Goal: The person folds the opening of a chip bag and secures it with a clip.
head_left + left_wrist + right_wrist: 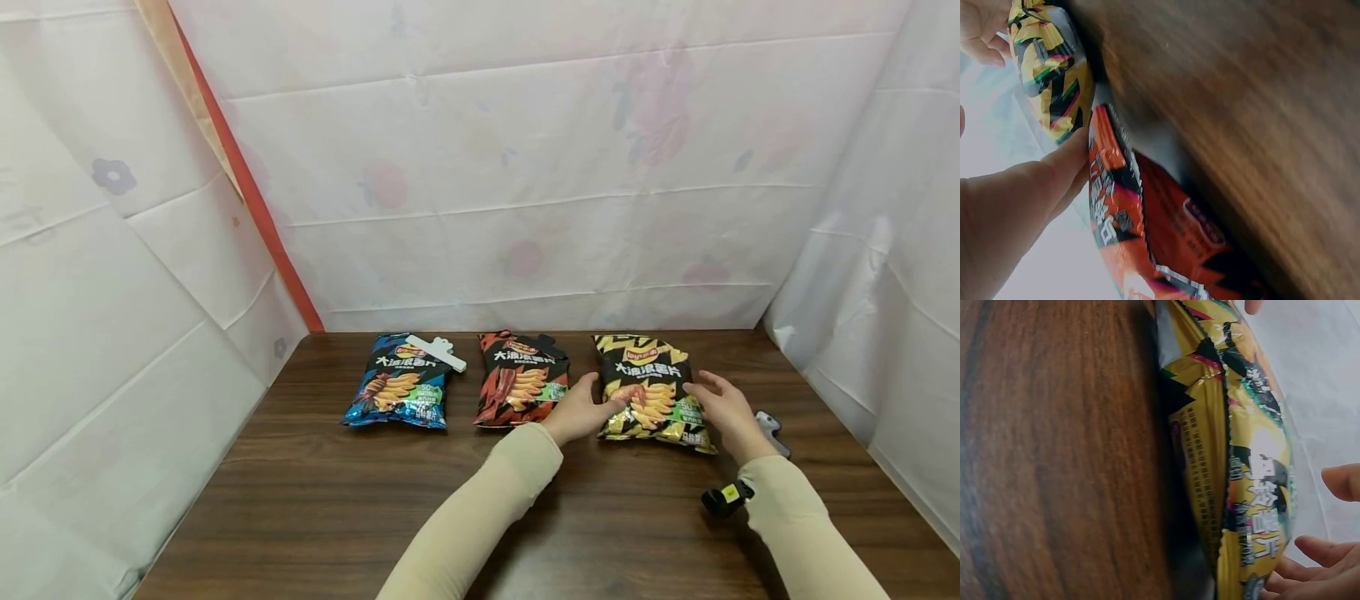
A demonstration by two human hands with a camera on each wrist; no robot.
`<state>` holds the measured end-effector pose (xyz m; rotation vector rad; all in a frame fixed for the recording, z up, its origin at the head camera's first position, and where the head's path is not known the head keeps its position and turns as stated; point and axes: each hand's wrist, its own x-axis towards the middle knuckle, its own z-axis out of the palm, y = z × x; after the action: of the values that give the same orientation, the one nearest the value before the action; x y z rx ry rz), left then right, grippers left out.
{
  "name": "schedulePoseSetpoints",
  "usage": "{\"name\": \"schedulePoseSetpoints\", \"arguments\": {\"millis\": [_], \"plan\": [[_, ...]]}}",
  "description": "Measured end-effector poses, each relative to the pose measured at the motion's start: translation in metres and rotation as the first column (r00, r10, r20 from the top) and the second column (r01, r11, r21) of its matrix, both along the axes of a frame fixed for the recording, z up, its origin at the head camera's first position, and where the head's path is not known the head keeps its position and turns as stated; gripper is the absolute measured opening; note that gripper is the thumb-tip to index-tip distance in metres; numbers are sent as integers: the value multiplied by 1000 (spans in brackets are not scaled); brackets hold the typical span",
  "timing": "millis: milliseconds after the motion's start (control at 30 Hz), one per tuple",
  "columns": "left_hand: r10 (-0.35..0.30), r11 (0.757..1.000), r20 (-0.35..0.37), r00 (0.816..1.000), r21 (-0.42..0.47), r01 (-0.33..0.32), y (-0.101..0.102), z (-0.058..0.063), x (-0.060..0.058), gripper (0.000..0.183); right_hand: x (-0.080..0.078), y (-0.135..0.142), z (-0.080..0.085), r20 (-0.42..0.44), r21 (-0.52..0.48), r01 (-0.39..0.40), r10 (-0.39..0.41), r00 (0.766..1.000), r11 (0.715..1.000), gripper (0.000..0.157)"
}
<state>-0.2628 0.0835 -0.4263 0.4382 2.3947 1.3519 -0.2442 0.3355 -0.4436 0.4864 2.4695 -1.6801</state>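
A yellow-and-black chip bag (651, 368) lies face up at the right, between my two hands. My left hand (581, 414) is at its left side, thumb stretched toward the bag's front and fingers reaching along the edge. Across from it, my right hand (726, 410) is at the right edge, fingers loosely bent and touching or very near the bag. In the right wrist view, the yellow bag's bottom seam (1229, 487) faces the camera, with the right fingers (1310, 565) beside it. The red chip bag (517, 387) lies left of my left hand, bearing a black clip (543, 343).
Farther left lies a blue chip bag (397, 392) with a white clip (437, 352) across its top corner. A grey clip (772, 432) rests on the wooden table (337, 508) beyond my right wrist. White sheeting (487, 167) walls the back and sides.
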Motion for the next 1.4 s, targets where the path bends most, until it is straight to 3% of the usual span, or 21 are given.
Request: {"name": "schedulePoseSetpoints", "arguments": {"millis": [267, 600, 1033, 1400], "plan": [[46, 999, 48, 998, -5, -46, 8, -6, 1, 80, -2, -2, -7, 20, 12, 2, -2, 1000, 1000, 80], [59, 997, 111, 992, 37, -64, 13, -11, 1, 79, -5, -6, -11, 29, 5, 6, -6, 1000, 1000, 81], [51, 998, 83, 995, 43, -54, 13, -11, 3, 79, -3, -7, -12, 20, -61, 43, -42, 999, 997, 79], [59, 994, 90, 994, 82, -66, 13, -13, 8, 79, 1, -7, -13, 14, -112, 142, -142, 990, 984, 74]]}}
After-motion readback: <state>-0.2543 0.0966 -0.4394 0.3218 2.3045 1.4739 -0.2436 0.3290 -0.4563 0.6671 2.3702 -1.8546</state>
